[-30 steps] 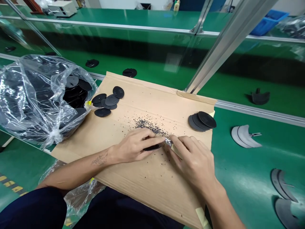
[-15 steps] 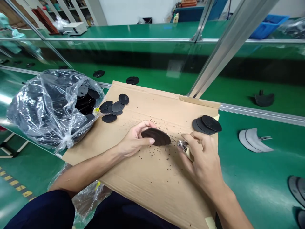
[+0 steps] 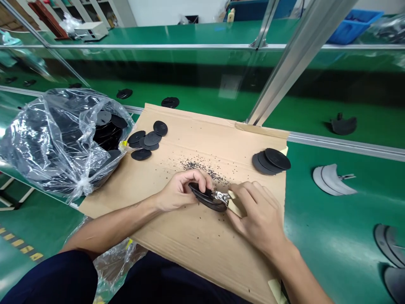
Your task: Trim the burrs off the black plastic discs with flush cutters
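Tilted black oval discs (image 3: 207,201), pressed together, are gripped in my left hand (image 3: 183,189) above the cardboard. Wrapped round the pale handles of small metal nippers (image 3: 222,196) is my right hand (image 3: 257,211). The nippers' jaws touch or sit just over the upper side of the discs; my fingers partly hide the exact contact. Tiny black clippings (image 3: 202,166) are scattered on the cardboard behind and around both hands. A loose group of black discs (image 3: 152,138) lies to the left, and a stack of discs (image 3: 272,161) lies to the right.
The cardboard sheet (image 3: 190,249) spans the bench before me. A clear plastic bag (image 3: 60,139) full of black discs bulges at the left. An aluminium post (image 3: 294,63) slants up at the right. Curved grey pieces (image 3: 330,179) lie on the green surface.
The discs in my left hand have tilted and come lower. My right hand has moved left, bringing the nippers onto them. More black clippings show on the cardboard.
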Tool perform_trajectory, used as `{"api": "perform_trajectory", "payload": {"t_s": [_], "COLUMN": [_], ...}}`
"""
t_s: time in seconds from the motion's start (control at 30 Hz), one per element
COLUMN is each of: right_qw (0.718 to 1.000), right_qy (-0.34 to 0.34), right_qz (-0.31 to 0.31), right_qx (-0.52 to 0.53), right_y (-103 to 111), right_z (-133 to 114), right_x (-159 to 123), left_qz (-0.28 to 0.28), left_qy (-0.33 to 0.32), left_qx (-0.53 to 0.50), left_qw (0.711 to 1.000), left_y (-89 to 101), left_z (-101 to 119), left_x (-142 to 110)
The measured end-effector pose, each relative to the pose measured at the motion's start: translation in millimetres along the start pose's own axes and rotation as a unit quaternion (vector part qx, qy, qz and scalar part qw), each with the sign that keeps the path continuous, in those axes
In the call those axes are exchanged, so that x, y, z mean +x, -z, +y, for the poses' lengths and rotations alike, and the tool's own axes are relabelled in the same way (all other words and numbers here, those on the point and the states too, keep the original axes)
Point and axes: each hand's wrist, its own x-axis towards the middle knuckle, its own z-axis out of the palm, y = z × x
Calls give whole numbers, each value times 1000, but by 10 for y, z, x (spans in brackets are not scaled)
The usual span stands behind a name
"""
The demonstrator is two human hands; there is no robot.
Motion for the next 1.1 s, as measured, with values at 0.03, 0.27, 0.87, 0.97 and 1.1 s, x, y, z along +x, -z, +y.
{"api": "perform_trajectory", "payload": {"t_s": [0.03,0.27,0.87,0.97,1.1], "right_qw": [1000,998,982,970,964], "right_qy": [2,19,-72,-92,-114], "right_qz": [1,16,-1,-27,-64], "right_qx": [-8,-50,-176,-225,-231], "right_y": [3,13,89,53,-22], "right_z": [-3,0,209,279,271], "right_x": [2,10,16,-18,-85], "left_qz": [-2,-10,151,162,154], "left_qy": [4,13,129,104,24], "left_qx": [3,-26,-10,112,375], "left_qw": [1000,1000,980,975,914], "left_y": [-1,-2,-31,143,536], "left_z": [5,-29,-44,-8,126], "left_x": [-2,-22,-11,168,787]}}
